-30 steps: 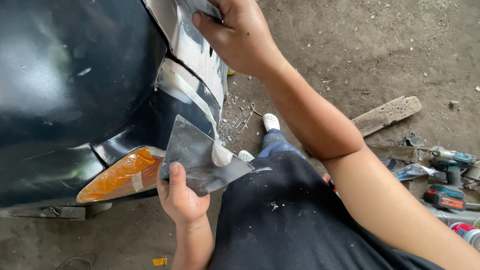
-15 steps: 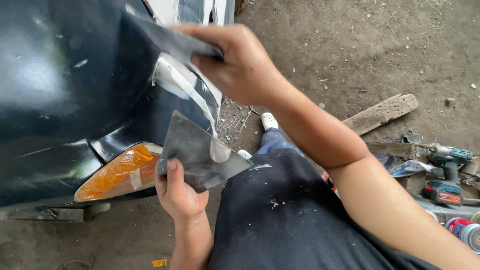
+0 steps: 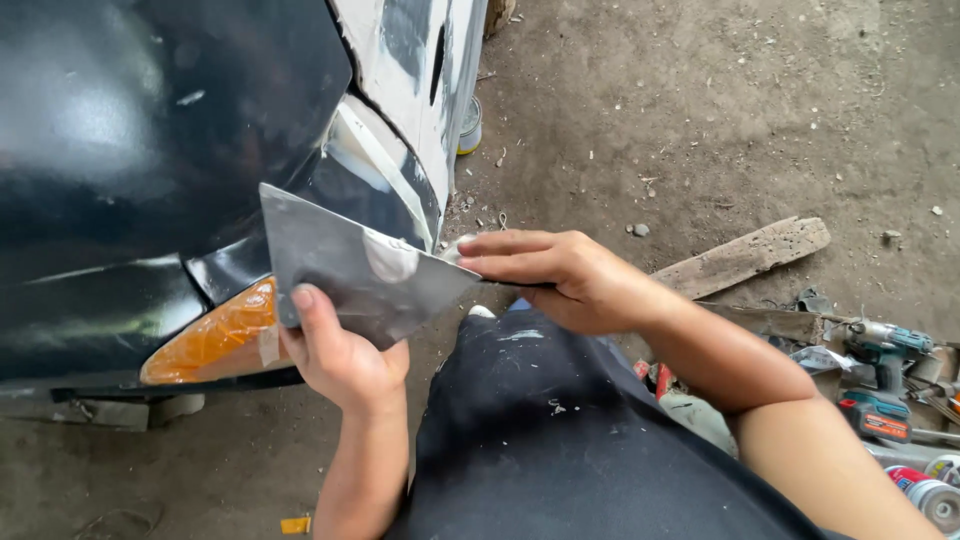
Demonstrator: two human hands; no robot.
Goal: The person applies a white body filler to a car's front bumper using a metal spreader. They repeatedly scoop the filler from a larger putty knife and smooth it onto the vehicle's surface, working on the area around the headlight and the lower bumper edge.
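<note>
My left hand (image 3: pixel 340 355) grips the lower edge of a flat grey metal plate (image 3: pixel 345 270), thumb on its face, held in front of a black car body (image 3: pixel 150 130) and its amber lamp (image 3: pixel 215 335). A pale smear of filler (image 3: pixel 390 262) lies on the plate. My right hand (image 3: pixel 565 275) is at the plate's right corner, fingers stretched flat over a thin spreader (image 3: pixel 452 248) whose edge touches that corner. Most of the spreader is hidden under the fingers. Above, the car panel carries a white filled patch (image 3: pixel 410 60).
I am low on a dirt floor, my dark-clothed lap (image 3: pixel 540 420) below the hands. A wooden plank (image 3: pixel 745 258) lies to the right, with cordless drills (image 3: pixel 885 350) and a can (image 3: pixel 925 495) beyond it. A small tin (image 3: pixel 470 125) stands by the car.
My right hand has come down from the car's upper panel with the spreader to the plate's right corner. The left hand has lifted the plate slightly and kept its grip.
</note>
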